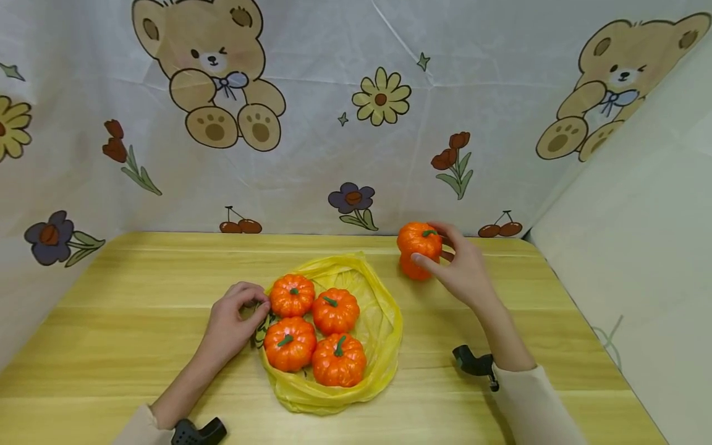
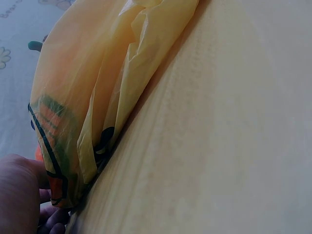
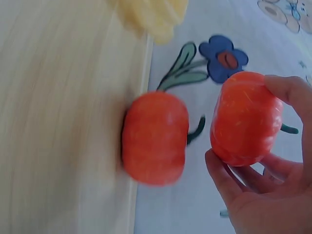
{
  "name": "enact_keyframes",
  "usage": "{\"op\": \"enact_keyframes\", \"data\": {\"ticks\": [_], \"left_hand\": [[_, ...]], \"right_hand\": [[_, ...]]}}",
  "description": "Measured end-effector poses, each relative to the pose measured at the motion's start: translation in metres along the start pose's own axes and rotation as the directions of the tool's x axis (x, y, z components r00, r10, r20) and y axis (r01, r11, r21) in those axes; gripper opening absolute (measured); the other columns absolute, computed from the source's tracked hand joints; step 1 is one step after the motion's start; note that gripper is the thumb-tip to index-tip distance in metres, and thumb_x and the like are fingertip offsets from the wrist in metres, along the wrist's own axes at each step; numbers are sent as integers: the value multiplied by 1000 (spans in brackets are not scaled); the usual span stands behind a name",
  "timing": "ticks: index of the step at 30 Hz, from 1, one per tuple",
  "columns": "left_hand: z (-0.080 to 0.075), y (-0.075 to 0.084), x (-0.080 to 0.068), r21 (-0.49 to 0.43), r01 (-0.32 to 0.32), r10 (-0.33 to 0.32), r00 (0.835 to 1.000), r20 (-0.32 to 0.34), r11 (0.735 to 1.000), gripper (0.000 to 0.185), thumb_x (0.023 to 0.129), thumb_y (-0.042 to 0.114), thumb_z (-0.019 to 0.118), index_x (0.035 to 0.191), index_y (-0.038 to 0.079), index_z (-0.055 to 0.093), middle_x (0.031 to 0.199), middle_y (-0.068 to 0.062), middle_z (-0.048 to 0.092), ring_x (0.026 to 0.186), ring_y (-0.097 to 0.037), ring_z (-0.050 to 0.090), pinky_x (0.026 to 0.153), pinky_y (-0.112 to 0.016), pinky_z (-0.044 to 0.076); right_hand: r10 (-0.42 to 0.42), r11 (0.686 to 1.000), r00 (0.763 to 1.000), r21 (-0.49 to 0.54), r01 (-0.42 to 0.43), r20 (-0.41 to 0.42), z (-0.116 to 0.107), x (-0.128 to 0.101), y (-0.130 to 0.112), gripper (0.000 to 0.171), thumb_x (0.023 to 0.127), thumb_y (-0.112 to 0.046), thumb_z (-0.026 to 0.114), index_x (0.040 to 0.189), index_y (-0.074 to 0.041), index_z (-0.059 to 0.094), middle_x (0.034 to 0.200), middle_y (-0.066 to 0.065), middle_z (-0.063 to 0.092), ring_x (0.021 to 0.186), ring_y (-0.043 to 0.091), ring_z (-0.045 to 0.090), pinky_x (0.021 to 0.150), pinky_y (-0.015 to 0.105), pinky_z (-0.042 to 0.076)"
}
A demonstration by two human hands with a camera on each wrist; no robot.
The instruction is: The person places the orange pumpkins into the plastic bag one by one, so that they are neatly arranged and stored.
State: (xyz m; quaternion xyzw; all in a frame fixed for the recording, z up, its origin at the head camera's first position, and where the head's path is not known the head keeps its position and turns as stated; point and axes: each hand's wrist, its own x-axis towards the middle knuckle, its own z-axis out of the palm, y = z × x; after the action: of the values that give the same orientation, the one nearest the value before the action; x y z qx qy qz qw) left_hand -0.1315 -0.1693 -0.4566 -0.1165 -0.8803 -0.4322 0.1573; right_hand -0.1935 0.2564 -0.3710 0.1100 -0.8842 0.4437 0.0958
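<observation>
My right hand [image 1: 464,272] grips a small orange toy pumpkin [image 1: 417,240] with a green stem, thumb on one side and fingers on the other. Below it, a second pumpkin [image 3: 156,139] stands on the table; the right wrist view shows a gap between the two. A yellow plastic bag [image 1: 384,309] lies with its mouth spread wide, and several more pumpkins [image 1: 339,360] sit in its left part. At the bag's left rim my left hand [image 1: 236,318] pinches the plastic between thumb and fingers. In the left wrist view the fingertips are partly hidden behind the bag's printed side.
The wood-grain table [image 1: 139,296] reaches back to a white cloth [image 1: 311,179] printed with bears and flowers. Another white surface [image 1: 639,247] borders the table on the right. Dark wrist-worn devices [image 1: 473,361] sit near both sleeves.
</observation>
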Motion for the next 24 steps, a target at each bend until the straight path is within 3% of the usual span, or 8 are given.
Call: {"op": "enact_keyframes", "data": {"ticks": [9, 24], "left_hand": [[0, -1, 0, 4, 9, -9, 1000, 4, 1000, 9, 95, 5, 77, 93, 15, 76, 109, -2, 70, 103, -17, 62, 86, -15, 46], [1, -2, 1, 5, 20, -20, 1000, 5, 1000, 9, 95, 7, 78, 92, 15, 76, 109, -1, 70, 104, -17, 62, 87, -16, 47]], "right_hand": [[-43, 999, 995, 29, 41, 91, 32, 9, -22, 72, 91, -36, 85, 152, -15, 53, 146, 11, 60, 134, 32, 59, 111, 53, 50], [-103, 991, 977, 104, 85, 185, 66, 12, -50, 67, 90, -36, 85, 149, -20, 55, 144, 4, 62, 131, 25, 62, 105, 44, 55]]}}
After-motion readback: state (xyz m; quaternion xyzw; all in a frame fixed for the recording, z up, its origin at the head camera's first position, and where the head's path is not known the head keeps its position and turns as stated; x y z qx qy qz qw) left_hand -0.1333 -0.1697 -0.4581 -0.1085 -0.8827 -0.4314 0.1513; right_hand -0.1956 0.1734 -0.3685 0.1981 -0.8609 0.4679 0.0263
